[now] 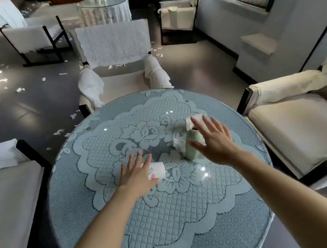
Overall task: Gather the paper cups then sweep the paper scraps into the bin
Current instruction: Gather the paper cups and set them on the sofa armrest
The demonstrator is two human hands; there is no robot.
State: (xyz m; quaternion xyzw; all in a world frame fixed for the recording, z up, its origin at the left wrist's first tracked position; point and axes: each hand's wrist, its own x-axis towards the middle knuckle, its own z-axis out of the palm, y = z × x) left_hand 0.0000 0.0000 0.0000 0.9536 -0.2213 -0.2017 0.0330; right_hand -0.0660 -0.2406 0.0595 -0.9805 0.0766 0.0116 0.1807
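While the scraps [20,89] lie strewn on the floor at 10 o'clock from the table [80,201], the gathering step is in hand. The left hand [135,175] lies over a cup [158,170] that is tipped on its side near the table's middle. Its fingers are straight and spread, with the thumb along the cup's near edge. It has not closed round the cup, and I cannot tell whether the palm presses it. The right hand [214,141] hovers above a green vase [192,142], fingers wide apart and holding nothing. At 12 o'clock from the vase a far cup [195,120] also lies on its side, just beyond the fingertips. A crumpled wad [179,142] sits against the vase at its 9 o'clock.

Next, I judge, the left hand should curl round its cup and lift it while the right reaches for the far cup. The vase stands in that path and looks easy to topple, so the reach calls for height or a detour round by 3 o'clock. Nesting the two cups would free a hand. No bin or broom shows, so sweeping must wait.
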